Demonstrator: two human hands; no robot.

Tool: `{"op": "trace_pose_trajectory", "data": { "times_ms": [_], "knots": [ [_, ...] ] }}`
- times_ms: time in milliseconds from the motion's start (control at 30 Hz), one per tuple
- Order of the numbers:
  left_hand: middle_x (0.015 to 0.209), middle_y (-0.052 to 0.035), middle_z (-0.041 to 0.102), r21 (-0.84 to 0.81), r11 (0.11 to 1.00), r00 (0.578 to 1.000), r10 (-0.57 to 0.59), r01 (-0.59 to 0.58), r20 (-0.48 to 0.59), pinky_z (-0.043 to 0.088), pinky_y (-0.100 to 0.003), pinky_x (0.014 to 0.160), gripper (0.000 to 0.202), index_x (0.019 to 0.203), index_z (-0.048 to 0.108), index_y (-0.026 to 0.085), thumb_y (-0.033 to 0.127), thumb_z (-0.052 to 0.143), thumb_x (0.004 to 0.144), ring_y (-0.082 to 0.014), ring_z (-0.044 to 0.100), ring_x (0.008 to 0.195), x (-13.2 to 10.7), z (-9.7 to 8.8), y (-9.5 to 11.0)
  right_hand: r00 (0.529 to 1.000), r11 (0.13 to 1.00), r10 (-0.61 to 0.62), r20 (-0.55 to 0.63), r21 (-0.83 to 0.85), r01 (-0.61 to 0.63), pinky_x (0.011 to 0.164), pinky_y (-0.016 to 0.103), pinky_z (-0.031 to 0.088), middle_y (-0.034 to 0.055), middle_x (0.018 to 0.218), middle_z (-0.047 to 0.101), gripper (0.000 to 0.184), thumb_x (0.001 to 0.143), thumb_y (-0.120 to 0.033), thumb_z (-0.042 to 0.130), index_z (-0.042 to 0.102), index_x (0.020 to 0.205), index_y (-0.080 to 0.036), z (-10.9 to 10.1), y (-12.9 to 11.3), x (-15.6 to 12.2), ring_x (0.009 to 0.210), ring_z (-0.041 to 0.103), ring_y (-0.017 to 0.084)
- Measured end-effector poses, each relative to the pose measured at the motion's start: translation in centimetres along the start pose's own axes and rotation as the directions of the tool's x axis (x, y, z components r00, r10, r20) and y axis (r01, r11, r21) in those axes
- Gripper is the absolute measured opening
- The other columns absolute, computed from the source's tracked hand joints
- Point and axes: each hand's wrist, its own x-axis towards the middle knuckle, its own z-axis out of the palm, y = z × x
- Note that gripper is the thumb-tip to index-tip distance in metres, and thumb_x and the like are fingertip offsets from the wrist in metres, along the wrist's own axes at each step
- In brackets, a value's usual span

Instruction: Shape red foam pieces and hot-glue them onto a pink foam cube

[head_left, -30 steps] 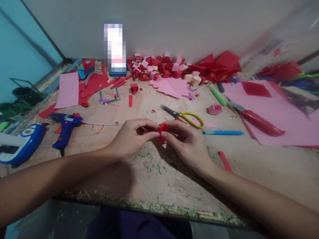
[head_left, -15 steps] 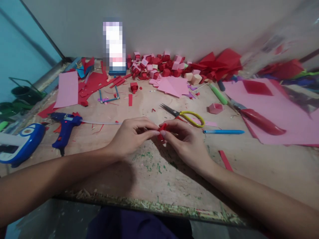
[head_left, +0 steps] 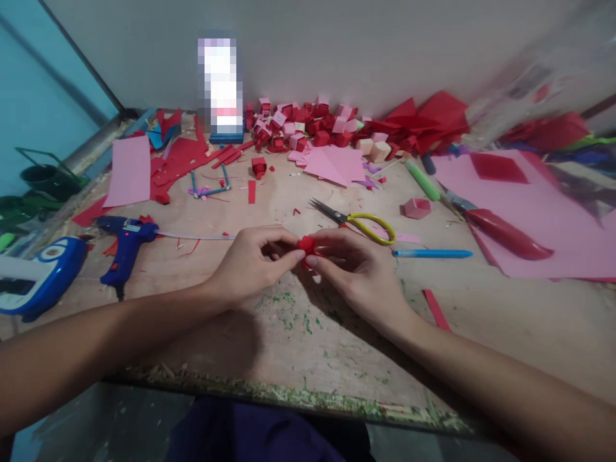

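Red paper piece (head_left: 307, 245): turned slightly since the earlier frame, a broader faceted top now showing; clock directions below are centred on it.
Grip: left hand (head_left: 255, 260) and right hand (head_left: 359, 263) both clamped on the piece, thumbs opposed to fingers; held over the middle of the table (head_left: 298, 346).
Folding: apparently part-formed; remaining folds cannot be told, being covered; release not yet made.
Long axis: visible red runs roughly twelve to six o'clock, faceted end towards twelve; true axis uncertain.
Scissors (head_left: 368, 226): two o'clock, just beyond the right hand; tips towards ten.
Blue pen (head_left: 433, 254): three o'clock, lying flat.
Glue gun (head_left: 126, 250): nine o'clock; nozzle towards nine.
Paper boxes (head_left: 321, 138): twelve o'clock; already formed, heaped.
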Motion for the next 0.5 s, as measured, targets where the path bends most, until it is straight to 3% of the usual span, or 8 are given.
{"op": "trace_pose_trajectory", "data": {
  "times_ms": [100,233,367,500],
  "knots": [
    [0.09,-0.0052,0.078,-0.04,0.999,1.0,-0.019,0.018,-0.016,0.057,-0.026,0.073,0.009,0.089,0.078,0.016,0.019,0.07,0.088,-0.0168,0.071,0.082,0.09,-0.17,-0.17,1.0,0.999,0.008,-0.021,0.044,-0.007,0.079,0.032,0.061,0.0036,0.099,0.077,0.02,0.082,-0.019,0.08,0.072,0.101,-0.022,-0.03,-0.18,-0.03,0.089,0.074,0.019],
    [0.09,-0.0051,0.078,-0.058,0.998,0.999,-0.029,0.027,-0.017,0.057,-0.026,0.072,0.009,0.09,0.078,0.015,0.019,0.07,0.088,-0.0159,0.071,0.08,0.15,-0.3,-0.15,0.997,0.998,-0.005,-0.076,0.059,0.009,0.077,0.032,0.06,0.0021,0.091,0.075,0.012,0.081,-0.019,0.08,0.071,0.088,-0.022,-0.13,-0.18,0.13,0.083,0.073,0.018],
    [0.09,-0.0049,0.078,-0.051,0.998,0.999,-0.025,0.024,-0.023,0.056,-0.026,0.072,0.009,0.091,0.078,0.016,0.019,0.071,0.089,-0.0158,0.071,0.081,0.16,-0.26,-0.11,0.998,1.0,-0.02,-0.053,-0.004,0.02,0.078,0.035,0.059,0.0038,0.09,0.077,0.003,0.083,-0.02,0.077,0.075,0.082,-0.022,-0.21,-0.17,0.2,0.083,0.072,0.019],
    [0.091,-0.0046,0.078,-0.034,0.999,1.0,-0.019,0.018,-0.019,0.057,-0.026,0.072,0.008,0.09,0.079,0.016,0.018,0.071,0.089,-0.0158,0.071,0.081,0.16,-0.24,-0.13,0.997,0.997,-0.068,-0.031,-0.045,0.066,0.08,0.038,0.059,0.0037,0.093,0.077,0.009,0.086,-0.018,0.073,0.077,0.084,-0.025,-0.29,-0.31,0.12,0.088,0.072,0.021]
  ]
}}
